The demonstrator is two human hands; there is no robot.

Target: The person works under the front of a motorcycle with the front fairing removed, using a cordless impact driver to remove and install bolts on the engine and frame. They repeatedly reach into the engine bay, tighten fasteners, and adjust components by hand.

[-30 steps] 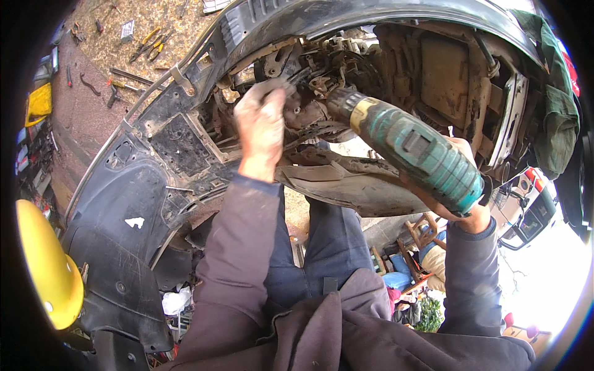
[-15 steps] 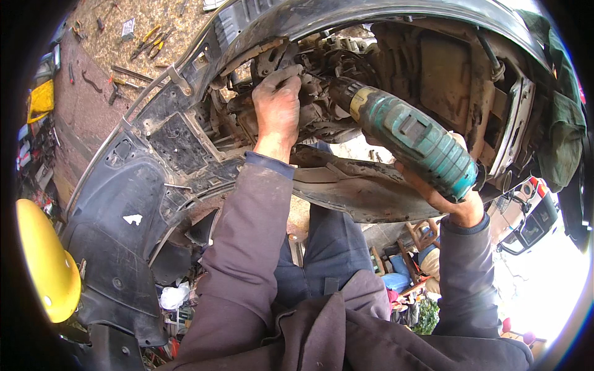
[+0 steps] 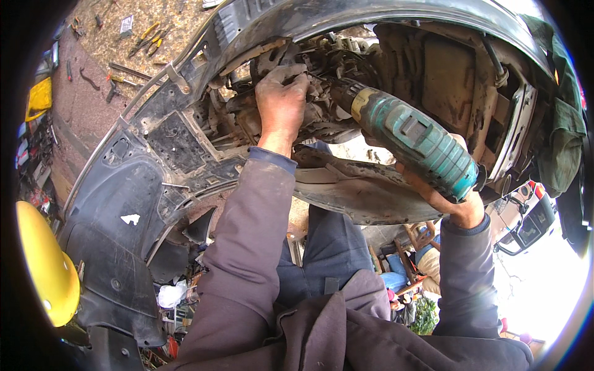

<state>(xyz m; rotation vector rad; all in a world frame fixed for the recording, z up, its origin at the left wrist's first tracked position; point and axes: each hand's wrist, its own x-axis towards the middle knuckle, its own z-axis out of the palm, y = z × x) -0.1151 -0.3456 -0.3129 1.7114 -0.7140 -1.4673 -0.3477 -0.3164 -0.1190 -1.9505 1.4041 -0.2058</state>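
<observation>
A teal cordless drill lies across the opening of a dark, dirty vehicle body, its chuck pointing left into the greasy mechanical parts. My right hand is wrapped round it from below and behind; the drill's body covers most of those fingers. Just left of the chuck, my left hand reaches among the metal parts with its fingers curled together. What those fingertips pinch, if anything, is too small and hidden to make out. Whether the drill's tip touches a part is also hidden.
A black plastic panel and a yellow rounded object stand at the left. Pliers and other tools lie on the ground at the upper left. Dark green cloth hangs at the right. A curved metal edge runs below my hands.
My left hand has shifted slightly to the right, and its fingers have drawn closer together near the chuck. The drill and my right hand have hardly moved.
</observation>
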